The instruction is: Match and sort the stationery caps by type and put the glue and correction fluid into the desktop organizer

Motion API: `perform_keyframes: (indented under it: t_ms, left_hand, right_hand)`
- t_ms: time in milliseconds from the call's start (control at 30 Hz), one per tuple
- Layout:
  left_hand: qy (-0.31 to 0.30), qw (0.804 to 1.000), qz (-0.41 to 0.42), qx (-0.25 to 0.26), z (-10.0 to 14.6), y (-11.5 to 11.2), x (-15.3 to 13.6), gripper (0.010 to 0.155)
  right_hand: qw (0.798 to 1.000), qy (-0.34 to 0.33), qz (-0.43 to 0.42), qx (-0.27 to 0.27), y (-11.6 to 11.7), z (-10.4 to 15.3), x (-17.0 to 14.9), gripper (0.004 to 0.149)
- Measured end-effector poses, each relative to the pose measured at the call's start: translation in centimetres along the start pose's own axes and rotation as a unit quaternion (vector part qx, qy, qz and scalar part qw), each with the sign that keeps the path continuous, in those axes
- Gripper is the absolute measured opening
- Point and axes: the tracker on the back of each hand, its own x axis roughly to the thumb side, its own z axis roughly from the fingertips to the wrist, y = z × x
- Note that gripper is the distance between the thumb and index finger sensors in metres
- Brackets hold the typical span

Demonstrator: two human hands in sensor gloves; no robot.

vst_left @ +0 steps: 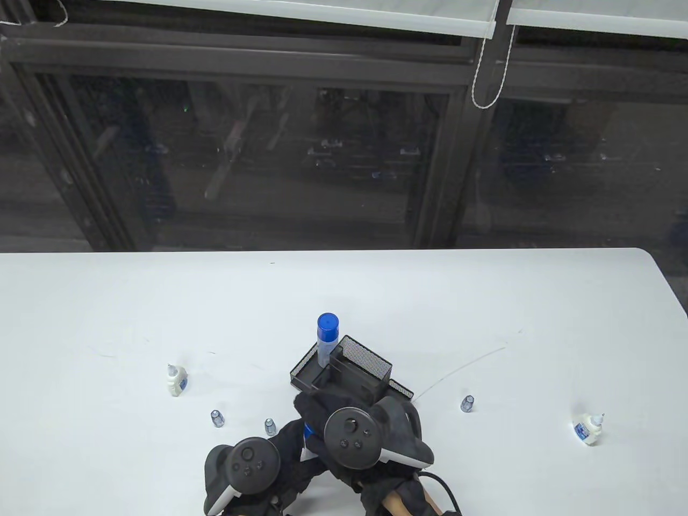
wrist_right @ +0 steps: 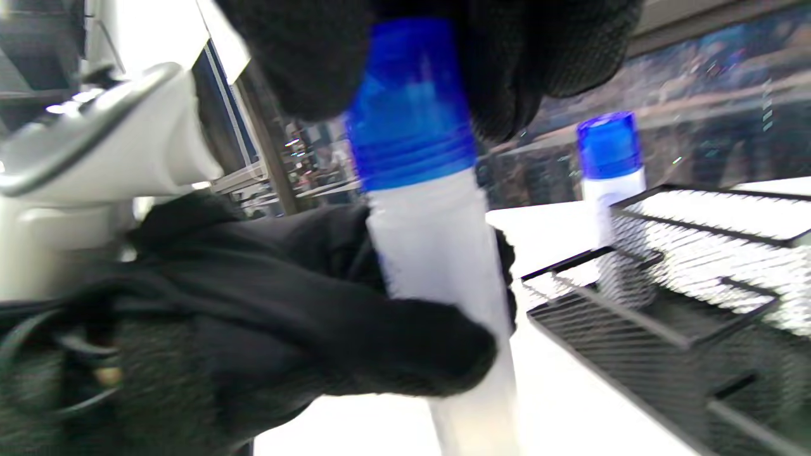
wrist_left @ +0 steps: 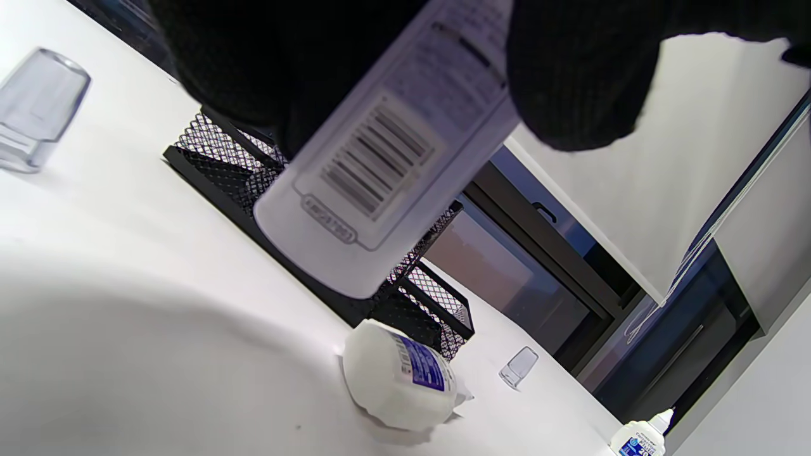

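Where the table view looks down, the left hand (vst_left: 279, 457) and right hand (vst_left: 344, 424) meet at the near edge of the white table (vst_left: 484, 312), just in front of the black mesh organizer (vst_left: 344, 371), in which a blue-capped glue stick (vst_left: 327, 338) stands upright. Three clear caps (vst_left: 216, 417) and two small white bottles (vst_left: 176, 379) lie scattered well apart. Seen from the left wrist view, the left hand's fingers (wrist_left: 570, 82) wrap a white tube (wrist_left: 380, 164) with a barcode, above a third bottle (wrist_left: 399, 377) lying beside the organizer. From the right wrist view, the right hand's fingers (wrist_right: 519, 57) pinch the tube's blue cap (wrist_right: 408, 101) while the left hand grips the body below.
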Motion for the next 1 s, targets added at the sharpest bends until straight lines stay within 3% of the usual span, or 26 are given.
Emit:
perform_keyframes:
  t_ms: [233, 300, 367, 433, 567, 667, 733, 800, 900, 1000]
  left_hand:
    - [-0.001, 1.0, -0.004, -0.001, -0.1, -0.2, 0.1, 0.073]
    - [0.0, 1.0, -0.002, 0.002, -0.1, -0.1, 0.0, 0.072]
    - [-0.001, 1.0, -0.001, 0.004, 0.0, -0.1, 0.0, 0.072]
    - [-0.001, 1.0, -0.003, 0.005, 0.0, -0.1, 0.0, 0.072]
    - [-0.004, 1.0, -0.013, 0.006, 0.0, -0.2, -0.1, 0.072]
    - [-0.004, 1.0, -0.007, 0.011, 0.0, -0.1, 0.0, 0.073]
    - [-0.004, 1.0, -0.006, 0.012, 0.1, -0.1, 0.0, 0.072]
    - [-0.004, 1.0, -0.007, 0.012, 0.1, -0.1, 0.0, 0.072]
    - [-0.003, 1.0, -0.018, 0.006, 0.1, -0.3, -0.1, 0.072]
    - [-0.003, 1.0, -0.013, 0.008, 0.0, -0.2, -0.1, 0.073]
  right_hand:
    - [0.999, 0.023, 0.025, -0.037, 0.0, 0.3, -0.6, 0.071]
    - [1.0, -0.001, 0.0, 0.018, -0.1, 0.1, -0.8, 0.074]
    - [0.997, -0.028, -0.049, 0.051, 0.0, 0.0, -1.0, 0.067]
    - [0.998, -0.025, -0.06, 0.023, 0.2, -0.1, -1.0, 0.064]
    - [0.998, 0.02, 0.042, -0.042, 0.1, 0.2, -0.8, 0.072]
    - [1.0, -0.005, -0.022, 0.012, -0.1, 0.2, -1.0, 0.077]
    - [0.996, -0.039, -0.069, 0.046, -0.1, 0.1, -1.2, 0.07]
    - [0.997, -0.033, -0.06, 0.035, 0.0, 0.0, -1.3, 0.065]
    - [0.999, 0.021, 0.035, -0.021, -0.1, 0.2, -1.1, 0.073]
    - [0.999, -0.012, -0.026, 0.036, 0.1, 0.0, -1.2, 0.083]
